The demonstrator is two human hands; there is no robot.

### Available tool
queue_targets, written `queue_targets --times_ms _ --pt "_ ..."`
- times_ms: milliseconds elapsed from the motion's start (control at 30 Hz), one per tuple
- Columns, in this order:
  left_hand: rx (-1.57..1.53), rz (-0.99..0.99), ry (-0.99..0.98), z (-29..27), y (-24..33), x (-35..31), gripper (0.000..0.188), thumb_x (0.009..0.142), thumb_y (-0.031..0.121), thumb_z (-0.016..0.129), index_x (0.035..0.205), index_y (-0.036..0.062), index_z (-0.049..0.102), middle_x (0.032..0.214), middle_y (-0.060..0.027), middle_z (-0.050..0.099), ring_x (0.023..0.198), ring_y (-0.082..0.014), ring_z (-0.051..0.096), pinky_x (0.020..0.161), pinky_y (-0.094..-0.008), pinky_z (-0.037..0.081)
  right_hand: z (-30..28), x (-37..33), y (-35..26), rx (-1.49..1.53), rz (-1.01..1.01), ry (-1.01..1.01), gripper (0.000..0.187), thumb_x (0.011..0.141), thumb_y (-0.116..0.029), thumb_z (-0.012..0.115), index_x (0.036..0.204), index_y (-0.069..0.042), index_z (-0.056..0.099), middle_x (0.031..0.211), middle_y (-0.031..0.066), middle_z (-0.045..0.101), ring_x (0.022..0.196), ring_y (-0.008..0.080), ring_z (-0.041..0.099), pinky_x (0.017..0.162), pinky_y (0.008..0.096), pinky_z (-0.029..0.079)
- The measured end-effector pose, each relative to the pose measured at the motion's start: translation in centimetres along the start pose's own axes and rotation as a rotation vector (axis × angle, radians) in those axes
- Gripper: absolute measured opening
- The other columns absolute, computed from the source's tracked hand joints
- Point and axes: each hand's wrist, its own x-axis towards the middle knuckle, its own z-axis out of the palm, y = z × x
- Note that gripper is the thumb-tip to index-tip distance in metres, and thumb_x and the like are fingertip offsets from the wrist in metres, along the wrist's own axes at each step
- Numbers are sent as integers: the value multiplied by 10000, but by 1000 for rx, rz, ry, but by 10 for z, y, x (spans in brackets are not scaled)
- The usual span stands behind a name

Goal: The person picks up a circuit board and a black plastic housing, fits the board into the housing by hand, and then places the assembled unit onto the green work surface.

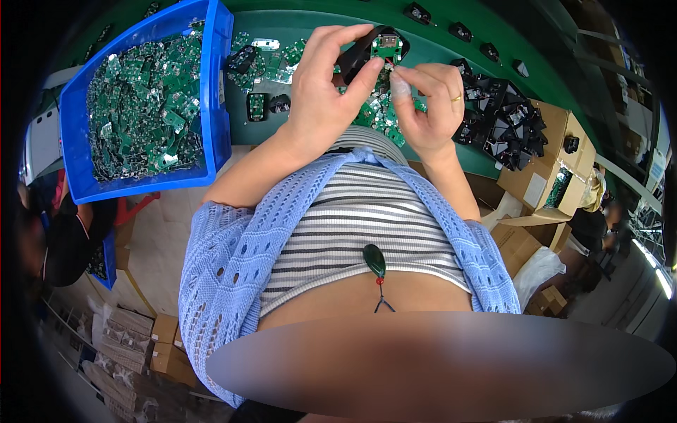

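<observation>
Head view: black housing (356,58) is up over the table, above the loose boards, with a small green circuit board (387,49) seated in its face. Board carries a silvery metal block at its upper part; thin red wire (389,62) shows at its lower edge. Left hand (317,88) grips the housing, thumb in front. Right hand (431,106) is in a pinch at the wire, pale covering on the thumb; can't tell whether the wire is actually between the tips. Housing's left side partly hidden by left fingers, board's lower edge by the thumb. Wire ends too small to make out.

Blue bin (218,92): smooth, straight-walled, looks like plastic, heaped with flat green boards. Loose boards (377,113) on the green table (243,134), partly covered by hands. Glossy black housings (518,130) piled right, angular; brown cardboard box (525,173) beside them. Rim dark, lower part blurred.
</observation>
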Motion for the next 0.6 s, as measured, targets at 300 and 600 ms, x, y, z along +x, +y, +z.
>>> queue_targets --times_ms 300,600 --pt "96 83 4 0 0 1 322 786 24 617 1093 4 521 1025 -72 453 858 -133 564 635 -200 511 4 -2 3 13 -50 52 272 579 26 708 818 -38 595 709 54 550 621 206 526 525 288 439" --pt "141 226 103 4 3 3 338 717 60 679 1026 26 545 944 -85 517 646 -138 559 513 -212 475 3 -3 3 -51 -83 52 279 580 41 703 822 -36 588 712 53 546 622 202 524 527 282 438"
